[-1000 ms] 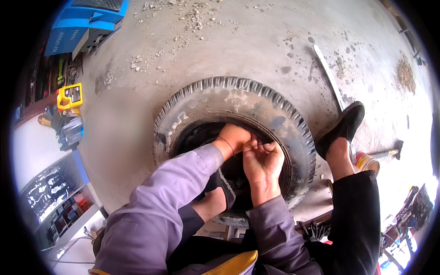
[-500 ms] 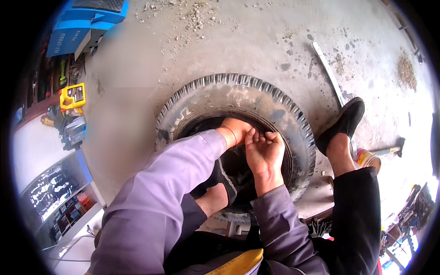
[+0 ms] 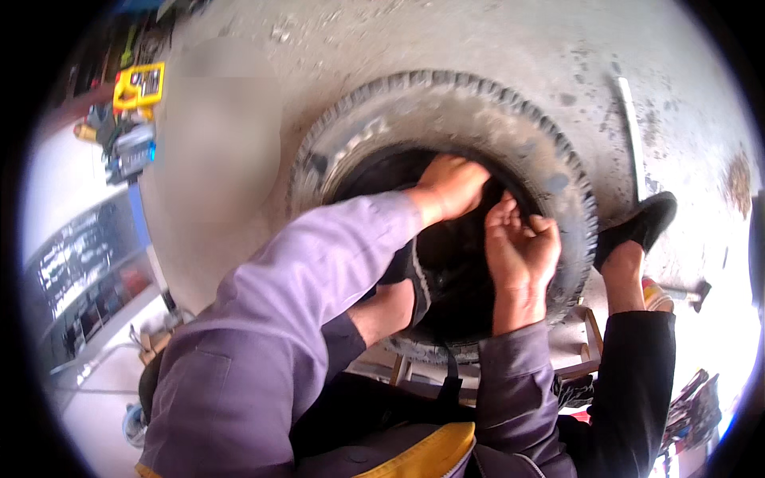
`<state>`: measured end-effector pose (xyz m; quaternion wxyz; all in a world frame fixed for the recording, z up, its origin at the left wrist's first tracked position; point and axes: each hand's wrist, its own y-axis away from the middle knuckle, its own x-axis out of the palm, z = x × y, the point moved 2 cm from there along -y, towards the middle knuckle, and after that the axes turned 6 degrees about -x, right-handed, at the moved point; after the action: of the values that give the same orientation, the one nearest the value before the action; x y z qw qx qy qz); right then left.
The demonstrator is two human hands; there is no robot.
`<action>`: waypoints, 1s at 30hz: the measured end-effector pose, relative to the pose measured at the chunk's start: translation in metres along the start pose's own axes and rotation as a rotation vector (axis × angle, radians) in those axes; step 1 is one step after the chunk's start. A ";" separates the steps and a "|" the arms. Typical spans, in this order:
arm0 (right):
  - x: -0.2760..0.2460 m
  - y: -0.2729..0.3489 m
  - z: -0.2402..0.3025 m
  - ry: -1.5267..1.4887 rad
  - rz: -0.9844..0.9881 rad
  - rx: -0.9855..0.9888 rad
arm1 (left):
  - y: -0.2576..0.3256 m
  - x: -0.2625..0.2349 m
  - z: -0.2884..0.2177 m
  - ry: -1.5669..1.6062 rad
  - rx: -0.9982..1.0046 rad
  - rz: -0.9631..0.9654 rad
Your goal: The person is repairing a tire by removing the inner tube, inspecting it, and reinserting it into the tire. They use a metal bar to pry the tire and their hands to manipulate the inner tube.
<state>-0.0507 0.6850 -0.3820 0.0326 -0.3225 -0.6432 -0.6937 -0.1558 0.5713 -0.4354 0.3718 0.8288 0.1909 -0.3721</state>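
the tyre (image 3: 478, 135) lies flat on the grey concrete floor (image 3: 510, 40), filling the middle of my head view, its worn tread ring pale with dust and its dark hollow turned up toward me. in this view my left hand (image 3: 450, 185) reaches over the inner rim at the top of the hole, fingers curled down over the black edge and gripping it, the knuckles showing and the fingertips hidden inside. my right hand (image 3: 522, 251) sits just beside it, a little lower and to the right, with its fingers bent and pinched on the same inner edge; what lies under the fingertips i cannot tell. both forearms come up from the lower edge in purple sleeves (image 3: 319, 303). my right foot in a black shoe (image 3: 641, 227) presses against the tyre's outer right side, the dark trouser leg below it. a long metal bar (image 3: 629, 135) lies on the floor beyond the shoe, apart from the tyre. a yellow tool case (image 3: 139, 86) sits far off at the upper left, among other tools that are too blurred to make out.
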 end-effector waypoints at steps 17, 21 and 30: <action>0.011 0.017 -0.006 0.024 -0.098 0.005 | -0.027 0.004 -0.031 0.288 0.034 0.128; 0.011 0.012 -0.007 0.032 -0.099 -0.059 | -0.019 0.021 -0.028 0.428 -0.016 -0.087; 0.013 0.004 0.003 -0.032 -0.113 0.035 | -0.011 -0.017 -0.024 0.190 0.061 -0.249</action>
<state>-0.0578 0.6918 -0.3725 -0.0114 -0.2961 -0.6729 -0.6778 -0.1620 0.5962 -0.4175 0.2777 0.8411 0.3149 -0.3409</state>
